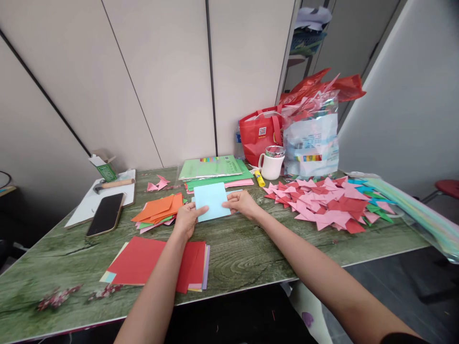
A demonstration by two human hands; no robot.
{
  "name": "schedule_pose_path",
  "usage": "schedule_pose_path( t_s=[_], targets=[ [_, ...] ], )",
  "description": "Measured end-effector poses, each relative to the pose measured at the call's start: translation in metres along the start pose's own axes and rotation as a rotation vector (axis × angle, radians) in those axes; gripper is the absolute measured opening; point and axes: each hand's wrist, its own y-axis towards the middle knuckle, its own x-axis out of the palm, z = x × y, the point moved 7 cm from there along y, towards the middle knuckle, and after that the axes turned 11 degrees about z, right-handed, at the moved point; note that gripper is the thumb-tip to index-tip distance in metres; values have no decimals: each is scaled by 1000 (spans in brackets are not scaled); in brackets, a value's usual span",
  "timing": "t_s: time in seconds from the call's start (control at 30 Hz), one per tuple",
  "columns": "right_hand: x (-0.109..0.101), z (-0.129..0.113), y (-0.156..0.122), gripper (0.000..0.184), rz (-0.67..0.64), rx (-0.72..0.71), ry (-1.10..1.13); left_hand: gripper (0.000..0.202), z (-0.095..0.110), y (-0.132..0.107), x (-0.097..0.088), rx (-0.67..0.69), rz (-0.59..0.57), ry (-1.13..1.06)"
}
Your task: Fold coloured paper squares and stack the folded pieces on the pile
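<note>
1. Pale-blue square paper is held between both hands, near the middle of the green wood-patterned surface.
2. Left hand: its grip pinches the sheet at the lower left, thumb on top, fingers behind the edge.
3. Right hand: its grip pinches the right edge between thumb and fingers.
4. Just left of the left hand lies a loose stack of orange, green and pink paper. Nearer the body, a stack of large red paper sheets passes beneath the left forearm, with yellow, pink and purple edges showing.
5. Beyond the hands rests a flat green paper pack in clear plastic, on top of green and pink sheets. A small yellow glue stick lies at its right, near a white mug with a shiny lid.
6. Right of the right hand spreads a heap of pointed pink and red folded paper. Beside it lies a clear sleeve of pastel strips.
7. At the far left, a black phone overlaps the edge of a flat white board, which bears a wooden-handled hammer.
8. At the back stand a red carrier bag and a bulging clear-and-white plastic bag.
</note>
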Motion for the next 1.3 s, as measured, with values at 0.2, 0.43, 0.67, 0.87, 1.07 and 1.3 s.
schedule_pose_path(
  t_s=[0.2,0.43,0.67,0.87,1.07,1.3],
  targets=[
    [0,-4,-2,32,2,-20,-21,39,-1,1,-3,-11,6,-12],
    [-12,-6,2,33,63,-46,-32,31,-2,2,-4,-62,-34,19],
    [-18,-7,7,31,68,-63,-31,22,-1,1,0,-30,-70,17],
    [-18,-8,7,32,77,-67,-34,24,-1,1,0,-3,-58,13],
    [-10,-13,3,33,44,-88,-49,32,7,-4,5,-25,-102,35],
    [5,-21,-5,35,-45,-112,-74,37,24,-10,9,-21,-95,1]
  ],
)
